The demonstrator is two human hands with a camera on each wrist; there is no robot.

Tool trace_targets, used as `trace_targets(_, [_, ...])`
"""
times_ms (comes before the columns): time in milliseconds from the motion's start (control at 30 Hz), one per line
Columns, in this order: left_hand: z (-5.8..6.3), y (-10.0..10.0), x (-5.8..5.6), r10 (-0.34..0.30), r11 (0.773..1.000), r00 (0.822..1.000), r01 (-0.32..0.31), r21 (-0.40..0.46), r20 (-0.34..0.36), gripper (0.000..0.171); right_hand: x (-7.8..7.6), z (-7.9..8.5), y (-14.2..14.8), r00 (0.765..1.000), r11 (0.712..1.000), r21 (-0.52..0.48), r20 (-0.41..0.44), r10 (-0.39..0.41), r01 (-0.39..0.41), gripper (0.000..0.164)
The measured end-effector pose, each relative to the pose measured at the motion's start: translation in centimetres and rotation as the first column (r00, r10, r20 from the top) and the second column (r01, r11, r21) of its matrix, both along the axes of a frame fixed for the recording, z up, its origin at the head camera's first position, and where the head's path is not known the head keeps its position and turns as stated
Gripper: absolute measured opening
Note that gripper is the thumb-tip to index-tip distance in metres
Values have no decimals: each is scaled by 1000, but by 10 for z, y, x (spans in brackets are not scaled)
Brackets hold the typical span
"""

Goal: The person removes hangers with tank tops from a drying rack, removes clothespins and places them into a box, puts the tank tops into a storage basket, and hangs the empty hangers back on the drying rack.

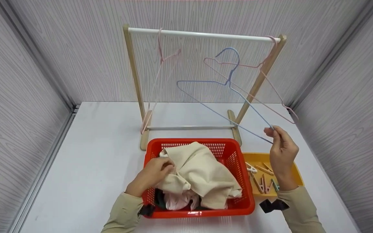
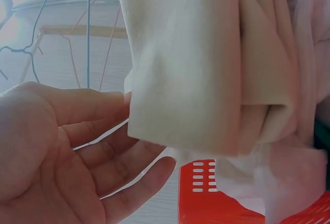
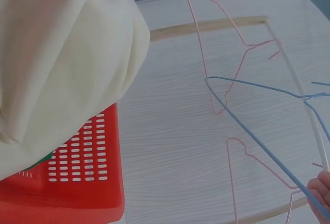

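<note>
My left hand (image 1: 156,171) pinches the edge of a cream cloth garment (image 1: 202,168) between thumb and forefinger; the left wrist view shows the folded cloth (image 2: 185,69) up close. Most of the garment lies in or bulges above a red plastic basket (image 1: 201,212). To the right, my right hand (image 1: 283,150) grips one lower corner of a blue wire hanger (image 1: 206,105). The hanger is held in the air in front of the rack, its hook pointing up. In the right wrist view only the fingers (image 3: 320,190) show beside the blue hanger (image 3: 252,136).
Two pink hangers, one at left (image 1: 154,84) and one at right (image 1: 272,87), hang from the white bar (image 1: 202,33) of a wooden-legged rack. A yellow tray (image 1: 254,156) with several clothespins stands right of the basket. Pink cloth (image 1: 176,200) lies under the cream garment.
</note>
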State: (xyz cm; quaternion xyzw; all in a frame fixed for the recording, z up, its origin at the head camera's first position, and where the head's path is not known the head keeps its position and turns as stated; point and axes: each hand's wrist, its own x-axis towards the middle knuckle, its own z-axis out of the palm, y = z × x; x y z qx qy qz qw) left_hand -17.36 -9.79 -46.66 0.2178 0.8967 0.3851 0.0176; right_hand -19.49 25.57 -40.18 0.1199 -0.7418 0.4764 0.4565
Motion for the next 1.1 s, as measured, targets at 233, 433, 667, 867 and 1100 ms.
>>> trace_targets(233, [1,-3,1,17,1000,1000,-17,15,17,9,-10,11,-8,999,999,-32,12,-41,41,18])
trace_targets(433, [1,-5,1,15,1000,1000,-15,26,2,10,-20,22,-16,996,996,-43,43,-76,77,20])
trace_targets(667, [3,-5,2,10,1000,1000,-10,20,-3,11,-36,28,-23,990,990,-88,104,-97,106,21])
trace_targets(867, [4,-5,2,17,1000,1000,-17,12,-8,11,-46,25,-29,982,990,-64,145,-119,129,22])
trace_targets(1100, [6,-4,3,18,1000,999,-18,22,-39,10,-47,21,-35,975,991,-35,182,-124,133,23])
